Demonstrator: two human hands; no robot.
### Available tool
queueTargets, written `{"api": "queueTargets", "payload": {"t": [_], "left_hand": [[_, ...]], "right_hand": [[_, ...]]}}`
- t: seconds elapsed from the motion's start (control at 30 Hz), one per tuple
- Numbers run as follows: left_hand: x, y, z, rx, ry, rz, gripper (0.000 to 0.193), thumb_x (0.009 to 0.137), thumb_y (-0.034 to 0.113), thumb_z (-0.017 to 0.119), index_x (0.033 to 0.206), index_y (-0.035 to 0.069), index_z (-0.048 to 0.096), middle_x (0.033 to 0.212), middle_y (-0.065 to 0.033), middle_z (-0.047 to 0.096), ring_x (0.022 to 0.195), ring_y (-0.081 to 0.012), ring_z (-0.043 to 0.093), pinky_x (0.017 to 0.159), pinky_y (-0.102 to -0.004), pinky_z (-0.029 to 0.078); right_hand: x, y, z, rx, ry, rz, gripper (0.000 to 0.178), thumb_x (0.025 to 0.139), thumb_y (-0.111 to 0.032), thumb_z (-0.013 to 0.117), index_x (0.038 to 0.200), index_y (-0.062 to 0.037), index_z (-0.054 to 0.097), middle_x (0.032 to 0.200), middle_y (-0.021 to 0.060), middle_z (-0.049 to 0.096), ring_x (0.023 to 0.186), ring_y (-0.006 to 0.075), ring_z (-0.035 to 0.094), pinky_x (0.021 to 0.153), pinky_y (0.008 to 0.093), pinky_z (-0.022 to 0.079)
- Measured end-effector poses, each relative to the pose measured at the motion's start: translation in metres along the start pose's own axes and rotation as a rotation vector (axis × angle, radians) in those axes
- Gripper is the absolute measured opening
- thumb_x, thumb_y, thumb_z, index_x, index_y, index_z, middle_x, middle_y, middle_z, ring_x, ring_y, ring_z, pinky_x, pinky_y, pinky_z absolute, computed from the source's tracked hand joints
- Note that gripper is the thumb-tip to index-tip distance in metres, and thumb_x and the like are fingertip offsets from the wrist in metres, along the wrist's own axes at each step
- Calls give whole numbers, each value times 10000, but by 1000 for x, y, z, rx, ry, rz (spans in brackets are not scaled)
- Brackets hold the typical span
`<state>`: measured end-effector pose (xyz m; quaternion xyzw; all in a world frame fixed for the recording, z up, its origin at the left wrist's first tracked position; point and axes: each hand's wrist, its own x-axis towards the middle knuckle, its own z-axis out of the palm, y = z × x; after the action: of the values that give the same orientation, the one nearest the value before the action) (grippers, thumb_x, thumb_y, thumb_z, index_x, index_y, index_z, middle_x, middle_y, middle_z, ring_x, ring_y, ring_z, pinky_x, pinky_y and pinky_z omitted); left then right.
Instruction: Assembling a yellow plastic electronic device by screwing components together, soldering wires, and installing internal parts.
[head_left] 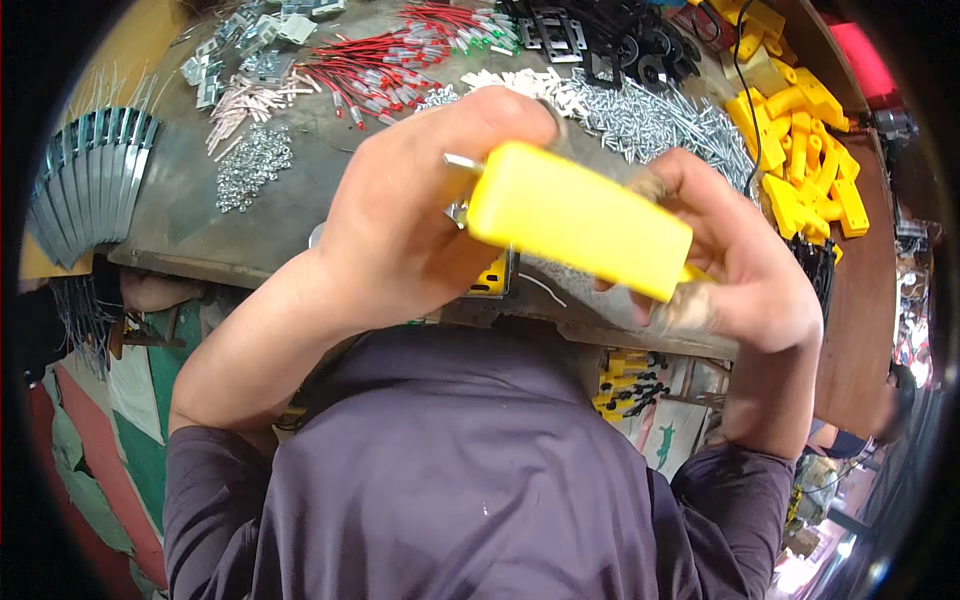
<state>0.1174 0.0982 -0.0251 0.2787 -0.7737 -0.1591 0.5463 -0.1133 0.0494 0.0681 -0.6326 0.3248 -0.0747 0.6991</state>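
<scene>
Holding up nearest the camera, in view over the desk near its front edge, a bright yellow oblong plastic housing, slanting toward the dark purple-grey shirt at its right end. Gripping the left end in the left hand, with fingers bent and pressed round it, beside a thin silver metal prong jutting out there. Curling the right hand about the other end; too blurred to tell whether pinching the housing or only close to it.

Seems to be at a handling step, turning or working the housing in mid-air. Probably calls next for a steady left grip while adjusting the far end with the right, without knocking the prong.

Mind the worn front edge of the grey desk, close below both hands. More room to the left, on bare grey surface around a pile of small silver nuts. Tighter ahead and to the right, with loose silver screws just beyond the hands and heaped curved yellow plastic parts farther right.
</scene>
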Motion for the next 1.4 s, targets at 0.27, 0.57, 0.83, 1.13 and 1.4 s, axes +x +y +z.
{"api": "queueTargets", "payload": {"t": [0.27, 0.57, 0.83, 1.13, 1.4], "left_hand": [[-27, 5, 19, 284, -327, -367, 1023, 540, 276, 868, 1325, -6, 276, 1171, -223, 486, 1103, -387, 478, 954, -456, 376], [-34, 2, 23, 302, -339, -371, 934, 590, 252, 836, 1313, 13, 295, 1073, -187, 522, 990, -365, 523, 899, -451, 405], [-35, 0, 23, 301, -327, -389, 918, 562, 216, 844, 1294, 21, 326, 1100, -194, 517, 1003, -378, 520, 887, -451, 414], [-30, -2, 19, 219, -362, -455, 875, 557, 232, 836, 1269, 36, 368, 1168, -175, 497, 1055, -361, 511, 895, -432, 411], [-34, -4, 20, 219, -338, -416, 871, 556, 219, 838, 1272, 50, 372, 1177, -153, 496, 1074, -347, 505, 902, -433, 408]], "right_hand": [[-34, 27, -19, -1079, 251, -193, 533, 601, -29, 761, 1094, -40, 561, 984, 131, 628, 900, 314, 611, 810, 353, 471], [-21, 44, -16, -1299, 231, -237, 474, 638, -65, 720, 1085, -48, 566, 963, 119, 633, 885, 323, 602, 743, 385, 424], [-4, 61, -21, -1184, 185, -254, 457, 634, -40, 708, 1055, -30, 530, 935, 124, 626, 869, 331, 591, 748, 394, 440], [-3, 70, -13, -1088, 321, -130, 488, 640, -38, 724, 1091, -38, 537, 915, 143, 630, 886, 347, 580, 789, 398, 450], [-5, 68, -18, -1050, 246, -212, 557, 625, -45, 737, 1148, -64, 546, 988, 138, 632, 905, 334, 591, 815, 376, 442]]}}
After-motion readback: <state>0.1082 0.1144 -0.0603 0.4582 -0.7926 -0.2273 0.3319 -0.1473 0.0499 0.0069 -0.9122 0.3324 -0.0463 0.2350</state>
